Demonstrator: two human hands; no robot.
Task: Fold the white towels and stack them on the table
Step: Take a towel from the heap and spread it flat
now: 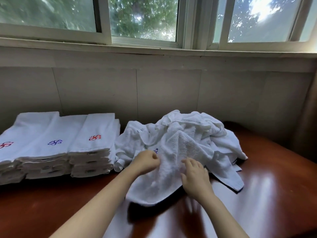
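A loose heap of white towels (192, 133) lies on the dark red-brown table (274, 194), right of centre. One crumpled white towel (164, 176) is drawn out of the heap toward me, its lower edge lifted off the table. My left hand (145, 162) pinches a fold of this towel with curled fingers. My right hand (195, 177) is at the towel's right edge with its fingers bent over the cloth; the grip itself is hidden. Three stacks of folded white towels (92, 143) with red and blue embroidered marks stand at the left.
The table backs onto a beige panelled wall (163, 90) under a window (144, 19). The folded stacks reach the left frame edge. Glossy bare tabletop shows in front of the stacks and to the right of the heap.
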